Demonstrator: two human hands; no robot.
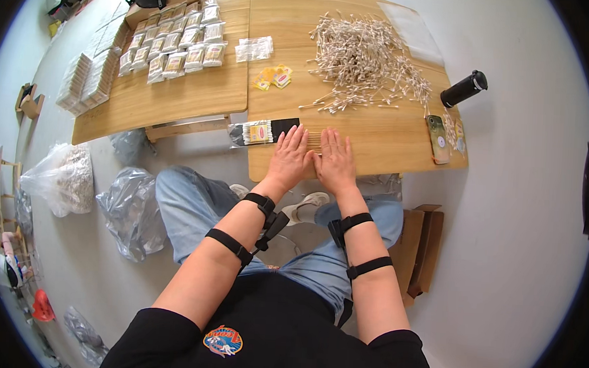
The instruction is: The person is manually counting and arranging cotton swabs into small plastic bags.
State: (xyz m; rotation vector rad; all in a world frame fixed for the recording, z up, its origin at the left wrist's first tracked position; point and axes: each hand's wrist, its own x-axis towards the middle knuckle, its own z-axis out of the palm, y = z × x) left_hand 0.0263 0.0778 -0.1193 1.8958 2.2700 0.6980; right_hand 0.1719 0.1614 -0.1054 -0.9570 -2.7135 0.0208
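A row of cotton swabs [315, 141] lies side by side near the front edge of the wooden table [376, 151]. My left hand [289, 158] lies flat against the row's left side, fingers stretched out. On its right side rests my right hand [335, 163], also flat with straight fingers. Both thumbs meet at the row's near end, and the palms hide the swab tips. Just left of my left hand is a clear bag [239, 136] of swabs with a yellow and red label card [260, 131], lying partly on a black strip [286, 125].
Farther back is a big heap of loose swabs [361, 51]. Label cards [273, 76] and empty clear bags [253, 48] lie left of it. Filled packs [175, 44] stand in rows at the far left. A black bottle [464, 89] and a phone [438, 139] are at the right.
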